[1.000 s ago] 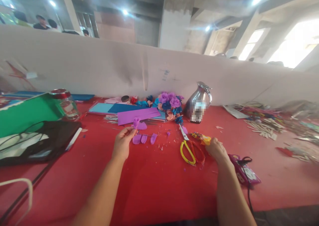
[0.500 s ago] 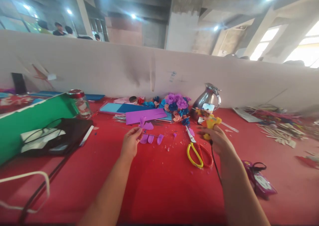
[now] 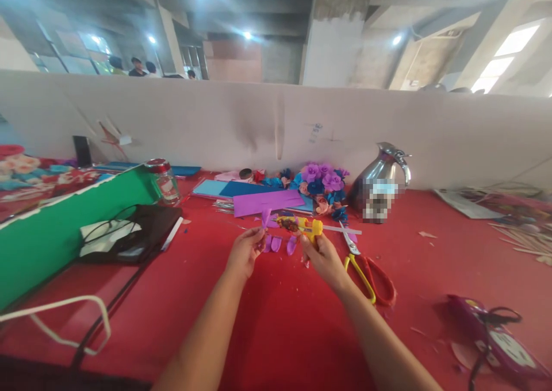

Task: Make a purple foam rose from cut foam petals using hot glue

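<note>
My left hand (image 3: 246, 252) pinches a small purple paper piece (image 3: 266, 216) that stands up above its fingertips. My right hand (image 3: 324, 259) is wrapped round a yellow glue gun (image 3: 316, 227), whose brown-stained nozzle end points left, close to the purple piece. A pale glue stick (image 3: 345, 229) sticks out of the gun's back. Several loose purple petals (image 3: 276, 245) lie on the red table between my hands. Scissors (image 3: 352, 247) with one yellow and one red handle lie open just right of my right hand.
Behind my hands are purple and blue sheets (image 3: 267, 202), paper flowers (image 3: 321, 178) and a metal jug (image 3: 379, 178). At left stand a green panel (image 3: 77, 224) and a glass jar (image 3: 166, 185). A purple power strip (image 3: 495, 339) lies at right.
My right hand has brought the glue gun left, up to the purple piece in my left hand. The gun now points left, and the view has shifted a little.
</note>
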{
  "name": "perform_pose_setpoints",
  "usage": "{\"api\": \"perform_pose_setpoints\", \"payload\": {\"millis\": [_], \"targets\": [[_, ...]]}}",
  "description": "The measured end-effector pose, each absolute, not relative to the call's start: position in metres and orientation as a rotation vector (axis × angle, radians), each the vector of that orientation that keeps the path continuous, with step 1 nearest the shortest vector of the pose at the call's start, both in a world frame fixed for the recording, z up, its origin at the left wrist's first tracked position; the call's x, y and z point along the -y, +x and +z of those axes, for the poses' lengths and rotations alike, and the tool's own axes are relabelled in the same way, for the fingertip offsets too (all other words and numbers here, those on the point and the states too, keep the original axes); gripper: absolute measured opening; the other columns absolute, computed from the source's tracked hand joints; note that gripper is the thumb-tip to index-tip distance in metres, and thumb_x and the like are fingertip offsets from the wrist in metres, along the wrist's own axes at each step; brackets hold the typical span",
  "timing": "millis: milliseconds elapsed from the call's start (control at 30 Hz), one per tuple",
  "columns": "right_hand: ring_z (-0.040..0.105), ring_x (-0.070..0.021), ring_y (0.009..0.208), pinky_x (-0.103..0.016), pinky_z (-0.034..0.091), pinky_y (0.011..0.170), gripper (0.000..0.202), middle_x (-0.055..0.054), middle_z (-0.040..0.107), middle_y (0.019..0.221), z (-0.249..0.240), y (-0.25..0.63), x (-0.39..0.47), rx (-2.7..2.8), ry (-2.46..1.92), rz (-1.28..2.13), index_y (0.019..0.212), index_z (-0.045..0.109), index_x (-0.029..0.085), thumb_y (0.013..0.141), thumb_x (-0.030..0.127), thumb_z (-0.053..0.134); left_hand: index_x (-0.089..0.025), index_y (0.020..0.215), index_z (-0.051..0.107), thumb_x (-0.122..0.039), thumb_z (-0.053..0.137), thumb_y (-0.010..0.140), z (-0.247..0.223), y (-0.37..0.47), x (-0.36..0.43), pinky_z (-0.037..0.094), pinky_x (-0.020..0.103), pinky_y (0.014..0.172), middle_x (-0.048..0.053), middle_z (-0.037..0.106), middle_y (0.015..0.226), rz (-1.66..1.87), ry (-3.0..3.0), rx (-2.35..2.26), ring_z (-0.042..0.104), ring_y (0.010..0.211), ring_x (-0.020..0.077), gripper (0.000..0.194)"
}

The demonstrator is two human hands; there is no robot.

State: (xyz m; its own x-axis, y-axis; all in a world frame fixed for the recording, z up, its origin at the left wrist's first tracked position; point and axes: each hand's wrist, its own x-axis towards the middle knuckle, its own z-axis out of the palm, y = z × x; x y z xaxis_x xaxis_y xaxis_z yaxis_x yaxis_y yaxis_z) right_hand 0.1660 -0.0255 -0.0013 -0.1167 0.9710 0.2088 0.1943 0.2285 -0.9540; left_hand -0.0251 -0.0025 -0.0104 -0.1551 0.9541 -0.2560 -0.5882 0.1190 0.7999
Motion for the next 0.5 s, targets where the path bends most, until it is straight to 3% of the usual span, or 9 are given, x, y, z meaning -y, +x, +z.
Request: {"api": "perform_pose_setpoints", "payload": {"millis": [500], "targets": [[0.046,-0.0111,0.054,-0.024,0.040,0.051,0.034,0.003,0.050,0.065,0.0007,0.1657,0.0276,1.610,-1.104,0.940,0.091,0.054,0.017,0.083,0.050,0.051,-0.013,0.064,0.066,-0.020,0.087,0.045,-0.0072,-0.0217,0.0064,0.043,0.023,0.060,0.000,0.064,0.061,1.459,0.529,-0.940,0.057,0.056,0.0089,0.030]]}}
